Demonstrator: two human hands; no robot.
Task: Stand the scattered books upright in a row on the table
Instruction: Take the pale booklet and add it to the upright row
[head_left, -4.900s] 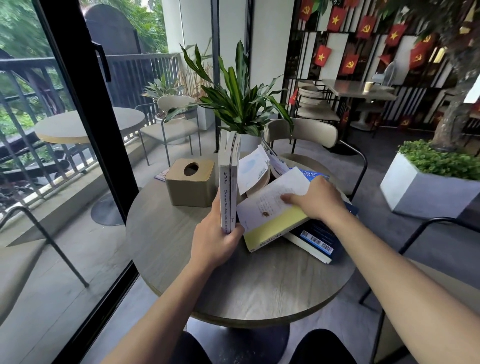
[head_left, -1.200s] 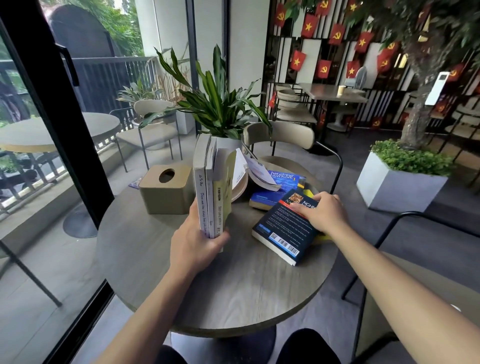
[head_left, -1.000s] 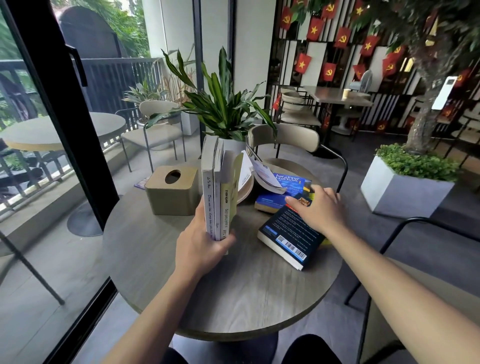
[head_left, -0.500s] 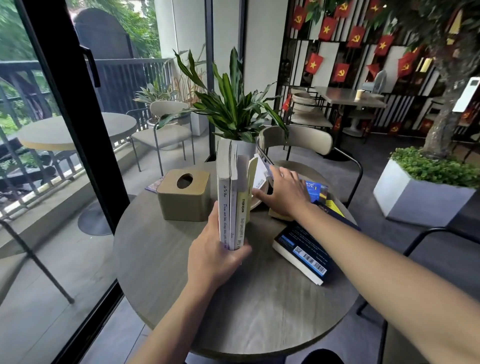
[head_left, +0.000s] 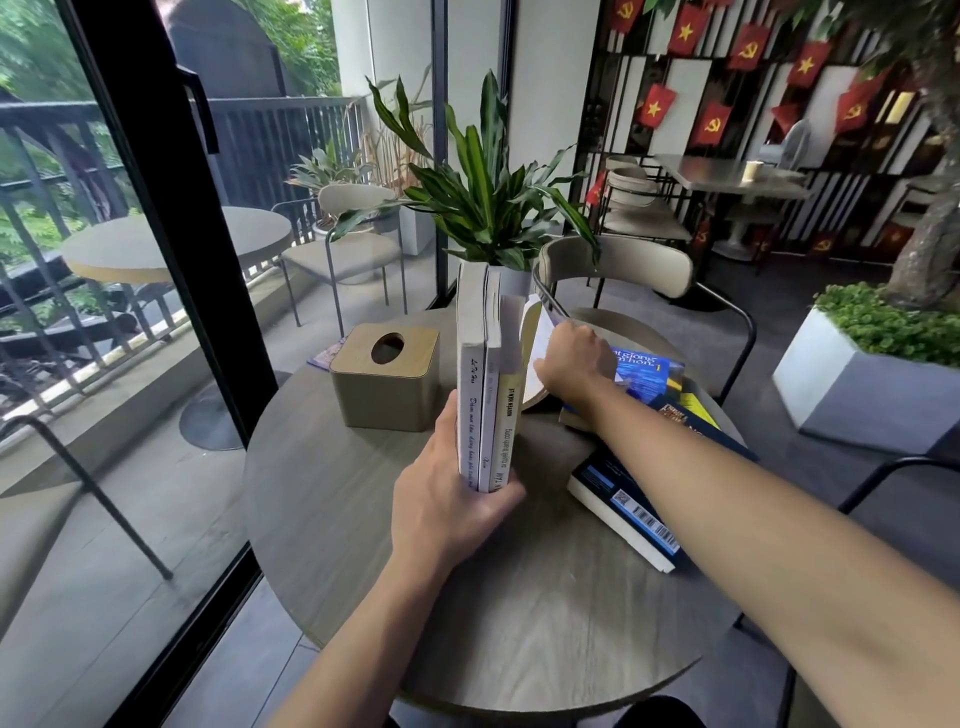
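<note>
Three books (head_left: 488, 384) stand upright side by side near the middle of the round table (head_left: 519, 613), two with white spines and one yellow. My left hand (head_left: 457, 499) clamps them at the bottom. Just right of them a curled, open white book (head_left: 537, 358) leans against the row, and my right hand (head_left: 574, 358) grips its pages. A blue book (head_left: 649, 371) lies flat behind my right forearm. A dark blue book (head_left: 618, 499) with barcodes lies flat at the right, partly under my arm.
A tan tissue box (head_left: 387, 376) stands left of the upright books. A potted green plant (head_left: 483, 197) sits at the table's far edge, with a beige chair (head_left: 623, 265) behind it. A glass sliding door (head_left: 156, 260) runs along the left.
My right hand left the dark blue book, reached left to the open white book and closed on it. My left hand kept holding the upright books.
</note>
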